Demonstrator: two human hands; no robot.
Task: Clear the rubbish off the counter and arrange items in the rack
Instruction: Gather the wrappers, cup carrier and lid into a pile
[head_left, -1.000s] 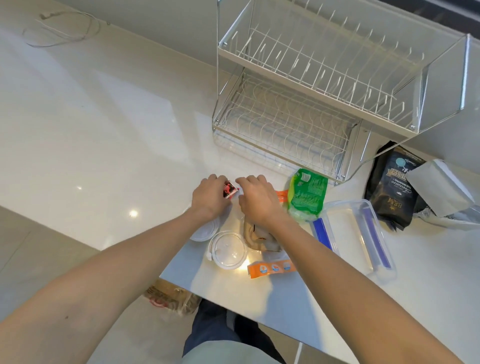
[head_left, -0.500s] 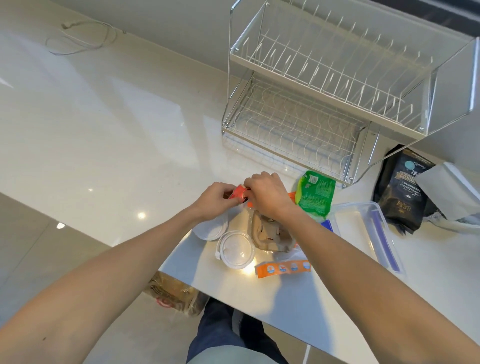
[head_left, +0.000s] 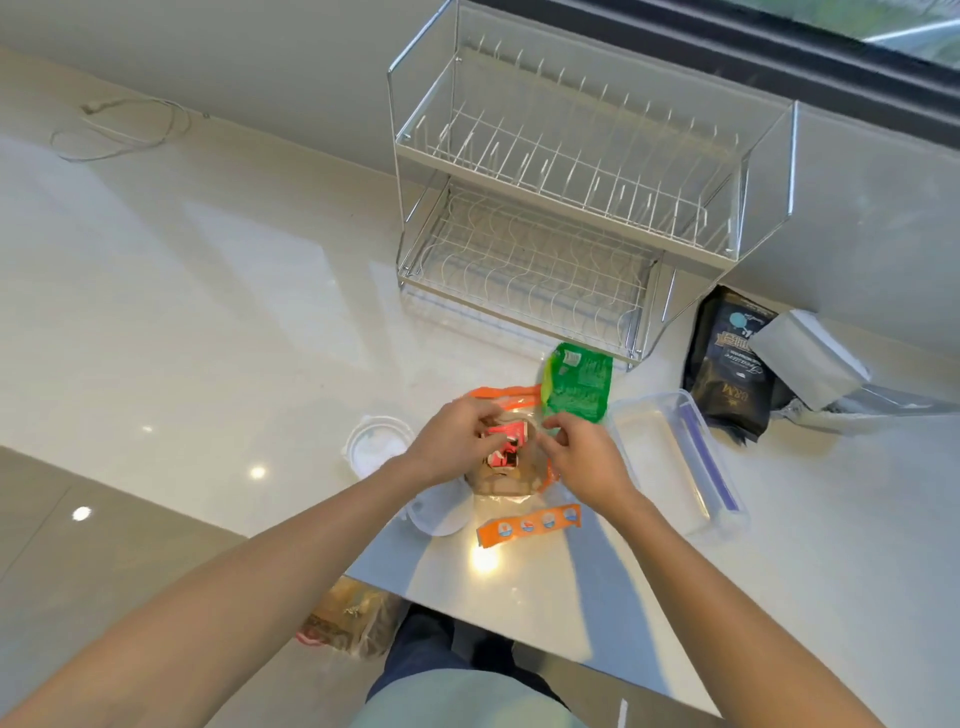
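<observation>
My left hand (head_left: 457, 441) pinches a small red wrapper (head_left: 506, 444) and holds it in the mouth of a clear plastic bag with orange trim (head_left: 511, 480). The bag lies on the white counter (head_left: 208, 312) and has brown scraps inside. With my right hand (head_left: 582, 457) I grip the bag's right edge. A green packet (head_left: 579, 387) lies just behind the bag. An orange printed strip (head_left: 527, 525) lies in front of it. The two-tier wire rack (head_left: 566, 208) stands empty at the back.
Two round clear lids (head_left: 376, 447) (head_left: 441, 512) lie left of the bag. A clear box with purple clips (head_left: 675, 462) is on the right, with a black pouch (head_left: 732, 369) and a silver bag (head_left: 810, 358) behind it. A white cable (head_left: 119, 130) lies far left. A brown bag (head_left: 353, 618) sits on the floor.
Both hands carried the red wrapper back from the counter to the clear bag. The wrapper now sits in the bag's mouth, and my right hand holds the bag's edge.
</observation>
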